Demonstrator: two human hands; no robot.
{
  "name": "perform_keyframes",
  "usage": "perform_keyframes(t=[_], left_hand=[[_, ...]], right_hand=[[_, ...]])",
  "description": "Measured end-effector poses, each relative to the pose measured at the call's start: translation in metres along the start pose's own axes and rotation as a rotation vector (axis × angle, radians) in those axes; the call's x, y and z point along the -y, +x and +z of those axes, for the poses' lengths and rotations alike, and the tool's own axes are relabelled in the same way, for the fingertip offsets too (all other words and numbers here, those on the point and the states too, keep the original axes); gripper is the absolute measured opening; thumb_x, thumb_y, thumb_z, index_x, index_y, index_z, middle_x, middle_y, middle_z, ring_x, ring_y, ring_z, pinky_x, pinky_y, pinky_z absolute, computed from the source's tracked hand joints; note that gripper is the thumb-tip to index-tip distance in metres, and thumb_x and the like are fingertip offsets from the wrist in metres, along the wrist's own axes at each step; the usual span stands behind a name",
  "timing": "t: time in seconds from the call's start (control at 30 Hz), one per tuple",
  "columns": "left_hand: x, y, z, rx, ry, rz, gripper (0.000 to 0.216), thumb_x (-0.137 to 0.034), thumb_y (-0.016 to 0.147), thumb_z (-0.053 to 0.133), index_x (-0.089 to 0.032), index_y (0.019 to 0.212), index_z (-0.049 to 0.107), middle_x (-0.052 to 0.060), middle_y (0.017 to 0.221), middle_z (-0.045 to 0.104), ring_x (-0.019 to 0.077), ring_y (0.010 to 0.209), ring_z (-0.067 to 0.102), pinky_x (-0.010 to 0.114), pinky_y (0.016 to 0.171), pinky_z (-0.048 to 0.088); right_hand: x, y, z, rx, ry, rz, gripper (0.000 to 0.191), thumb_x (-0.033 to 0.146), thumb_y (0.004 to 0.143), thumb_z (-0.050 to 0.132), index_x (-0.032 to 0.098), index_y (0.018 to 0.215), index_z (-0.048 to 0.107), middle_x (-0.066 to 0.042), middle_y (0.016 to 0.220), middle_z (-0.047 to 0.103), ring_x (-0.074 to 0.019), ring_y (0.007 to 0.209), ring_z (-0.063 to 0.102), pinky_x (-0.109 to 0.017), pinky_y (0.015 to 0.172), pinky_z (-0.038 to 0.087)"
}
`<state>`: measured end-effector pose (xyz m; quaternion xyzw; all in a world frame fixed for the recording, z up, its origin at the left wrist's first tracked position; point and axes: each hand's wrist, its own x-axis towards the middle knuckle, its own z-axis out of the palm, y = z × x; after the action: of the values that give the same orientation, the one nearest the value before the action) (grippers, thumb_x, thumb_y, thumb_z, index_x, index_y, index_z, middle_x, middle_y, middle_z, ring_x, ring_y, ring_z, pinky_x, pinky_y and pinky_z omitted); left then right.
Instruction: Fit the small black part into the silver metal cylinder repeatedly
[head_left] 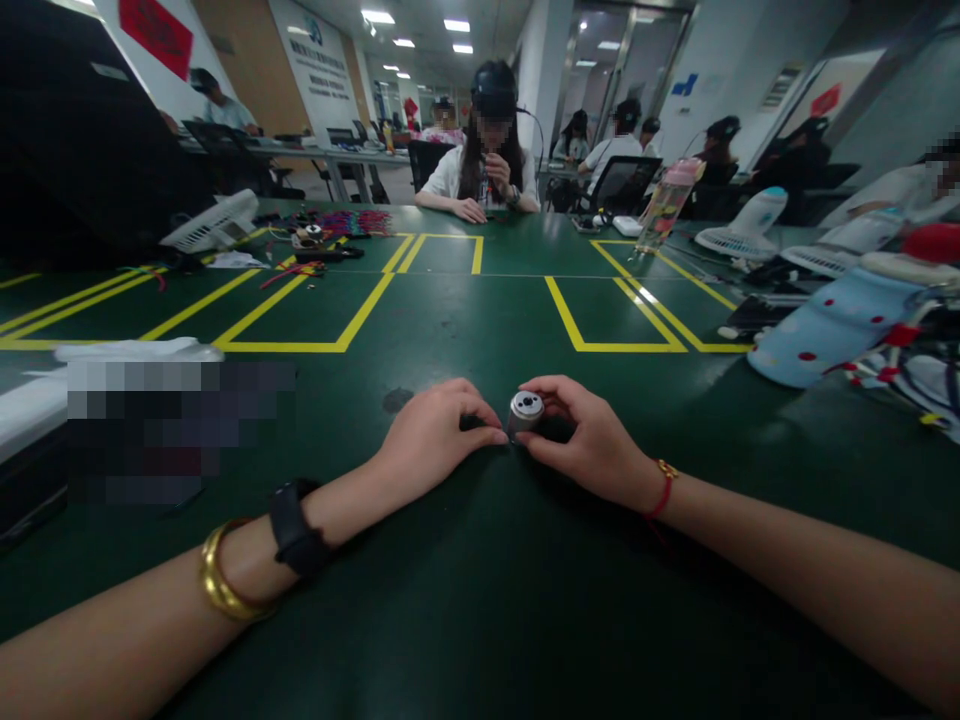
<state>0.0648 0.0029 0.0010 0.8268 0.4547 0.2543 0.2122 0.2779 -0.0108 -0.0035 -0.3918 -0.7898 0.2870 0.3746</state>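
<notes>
A small silver metal cylinder [525, 409] with holes in its top face stands on the dark green table [480, 600] right in front of me. My right hand [592, 440] is curled around it, thumb and fingers pinching its sides. My left hand [435, 435] rests on the table just to its left, fingers closed together, fingertips touching the cylinder's base. What the left fingers grip, if anything, is hidden. A black band and a gold bangle sit on my left wrist, a red cord on my right.
Yellow tape [330, 320] marks rectangles on the table. A blue dotted bottle [832, 325] lies at the right beside cables. White fans [217, 222] and colourful wires [352, 222] lie farther back. A person [487, 150] sits across the table; others sit behind.
</notes>
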Motion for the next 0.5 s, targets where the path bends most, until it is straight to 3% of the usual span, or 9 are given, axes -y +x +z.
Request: perform_keyframes(t=[0.13,0.27,0.37,0.5], left_hand=[[-0.002,0.003,0.008,0.01,0.007,-0.005,0.016,-0.039,0.077,0.069,-0.025,0.083,0.072,0.002,0.09,0.064,0.0211,0.085,0.058,0.033,0.074,0.046],[-0.001,-0.003,-0.006,0.004,-0.033,-0.036,0.03,-0.043,0.076,0.069,-0.024,0.1,0.069,0.003,0.095,0.063,0.0195,0.08,0.058,0.032,0.069,0.046],[0.01,-0.015,-0.023,-0.021,-0.048,-0.12,0.034,-0.047,0.079,0.065,-0.024,0.105,0.067,0.004,0.096,0.063,0.0184,0.077,0.058,0.031,0.067,0.046],[0.029,-0.032,-0.04,-0.006,-0.077,-0.229,0.038,-0.051,0.083,0.058,-0.023,0.107,0.065,0.004,0.095,0.064,0.019,0.077,0.059,0.031,0.066,0.047]], right_hand=[[-0.001,0.001,0.002,0.008,0.065,0.031,0.042,0.027,0.074,0.065,0.021,0.114,0.052,-0.006,0.109,0.061,-0.0146,0.096,0.062,-0.033,0.086,0.054],[-0.008,0.001,-0.014,-0.073,0.168,0.117,0.046,0.031,0.072,0.068,0.02,0.113,0.05,-0.006,0.109,0.062,-0.0147,0.097,0.063,-0.031,0.085,0.054],[-0.022,-0.012,-0.053,-0.234,0.041,0.213,0.05,0.033,0.07,0.07,0.019,0.114,0.051,-0.007,0.108,0.063,-0.0149,0.094,0.063,-0.03,0.084,0.054],[-0.05,-0.051,-0.123,-0.496,-0.371,0.424,0.053,0.038,0.064,0.073,0.02,0.111,0.057,-0.007,0.096,0.064,-0.0152,0.078,0.062,-0.03,0.07,0.053]])
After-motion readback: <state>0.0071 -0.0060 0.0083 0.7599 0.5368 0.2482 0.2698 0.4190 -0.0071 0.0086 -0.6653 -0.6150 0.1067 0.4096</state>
